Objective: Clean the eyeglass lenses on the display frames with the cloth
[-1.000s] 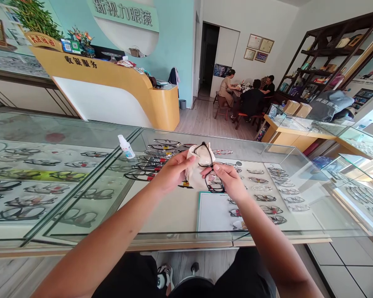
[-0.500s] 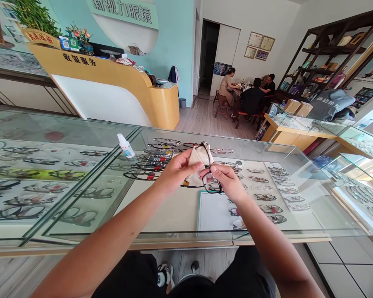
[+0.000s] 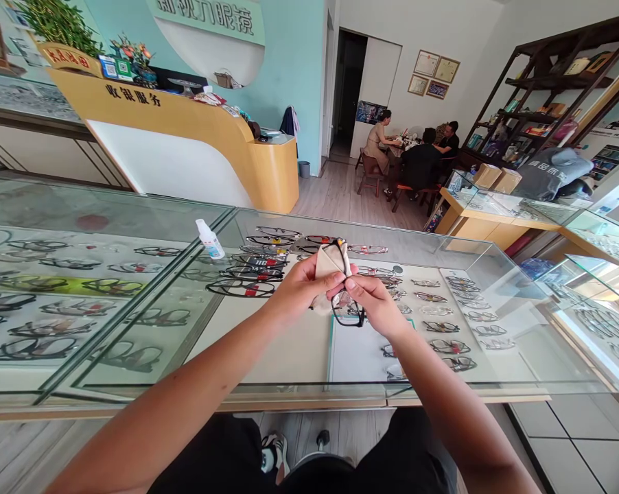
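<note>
Over the glass counter, my left hand (image 3: 300, 283) is closed on a cream cleaning cloth (image 3: 329, 261), its thumb pressing the cloth against one side of a pair of dark-framed glasses (image 3: 361, 318). My right hand (image 3: 375, 302) pinches the same glasses near the middle of the frame. One lens hangs below the fingers, while the upper rim shows against the cloth. Fingers and cloth hide part of the frame. Left of my hands, several other eyeglasses (image 3: 245, 288) lie in a stack. A white spray bottle (image 3: 209, 240) stands upright farther left.
Glass display cases (image 3: 268, 396) with rows of eyeglasses stretch to both sides. A white board (image 3: 355, 353) with a green edge lies below my hands. Beyond are a wooden reception desk (image 3: 273, 171), people seated at a table, and a dark shelf (image 3: 556, 84).
The glasses have tilted, and their lower lens has shifted slightly left. My right hand has moved a little closer to my left, and the cloth now also shows below the left fingers.
</note>
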Action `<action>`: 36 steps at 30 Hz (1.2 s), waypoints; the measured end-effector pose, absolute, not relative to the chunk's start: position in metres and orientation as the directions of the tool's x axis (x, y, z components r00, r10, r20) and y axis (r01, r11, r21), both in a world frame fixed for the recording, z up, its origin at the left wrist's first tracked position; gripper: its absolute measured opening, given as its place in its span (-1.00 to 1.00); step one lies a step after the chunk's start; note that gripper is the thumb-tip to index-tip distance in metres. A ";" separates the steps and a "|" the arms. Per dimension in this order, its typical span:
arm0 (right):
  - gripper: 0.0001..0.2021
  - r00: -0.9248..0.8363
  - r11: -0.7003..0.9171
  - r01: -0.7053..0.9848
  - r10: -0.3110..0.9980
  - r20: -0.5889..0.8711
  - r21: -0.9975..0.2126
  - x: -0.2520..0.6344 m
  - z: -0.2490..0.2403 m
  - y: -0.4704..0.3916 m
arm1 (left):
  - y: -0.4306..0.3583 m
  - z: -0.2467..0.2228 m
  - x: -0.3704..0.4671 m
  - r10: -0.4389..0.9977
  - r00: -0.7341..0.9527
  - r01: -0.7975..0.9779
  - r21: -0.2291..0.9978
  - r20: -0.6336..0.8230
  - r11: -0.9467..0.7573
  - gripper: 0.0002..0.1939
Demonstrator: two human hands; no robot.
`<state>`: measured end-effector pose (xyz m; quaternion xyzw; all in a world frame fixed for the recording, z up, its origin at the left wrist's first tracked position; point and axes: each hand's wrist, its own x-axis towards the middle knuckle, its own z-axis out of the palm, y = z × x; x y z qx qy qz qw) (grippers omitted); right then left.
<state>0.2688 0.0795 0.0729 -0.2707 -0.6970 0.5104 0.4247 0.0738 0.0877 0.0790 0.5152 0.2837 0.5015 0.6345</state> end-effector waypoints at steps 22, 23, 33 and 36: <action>-0.40 -0.515 0.431 0.013 0.776 0.364 -0.902 0.259 0.075 0.071 | 0.087 0.082 0.074 0.965 0.124 -0.241 0.950 0.233 -0.198 -0.42; -0.40 -0.514 0.426 0.010 0.778 0.360 -0.905 0.259 0.075 0.071 | 0.088 0.082 0.073 0.965 0.120 -0.225 0.953 0.232 -0.201 -0.40; -0.40 -0.462 0.332 -0.060 0.827 0.321 -0.941 0.268 0.080 0.076 | 0.102 0.078 0.053 0.940 0.246 -0.237 0.955 0.234 -0.176 -0.46; -0.42 -0.442 0.303 -0.081 0.843 0.307 -0.950 0.268 0.081 0.076 | 0.097 0.087 0.056 0.896 0.367 -0.265 0.951 0.250 -0.157 -0.52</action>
